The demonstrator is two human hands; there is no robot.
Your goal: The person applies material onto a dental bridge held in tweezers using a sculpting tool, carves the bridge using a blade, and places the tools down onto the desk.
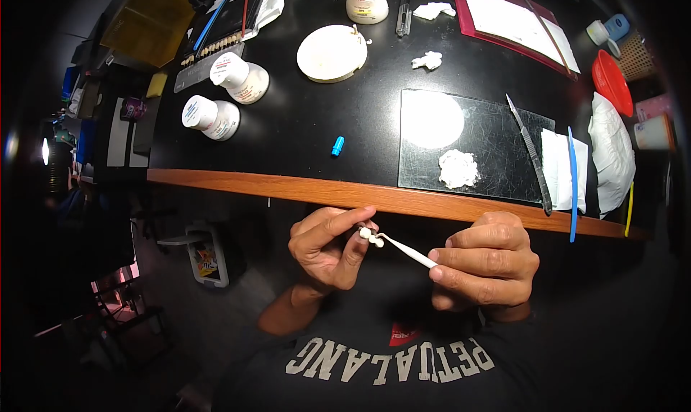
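Just off the table's front edge, my left hand (pixel 327 246) pinches a small white tooth-shaped dental piece (pixel 367 234) between thumb and fingertips. It looks like a few rounded units joined together. My right hand (pixel 486 261) is closed around a white-handled dental instrument (pixel 409 252), pointing left. Its thin curved tip reaches the dental piece or lies right beside it; contact is too small to tell. On the table ahead, a dark glass slab (pixel 497 117) bears a mound of white paste (pixel 458 169). A scalpel (pixel 529 153) lies across the slab's right side.
A blue cap (pixel 337 146) lies near the wooden table edge (pixel 324 189). White bottles (pixel 216 118) stand at left, near a round white dish (pixel 331 54). Crumpled tissue (pixel 427 60) lies farther back. At right are a blue stick (pixel 573 185), a white packet (pixel 612 153) and a red bowl (pixel 612 83).
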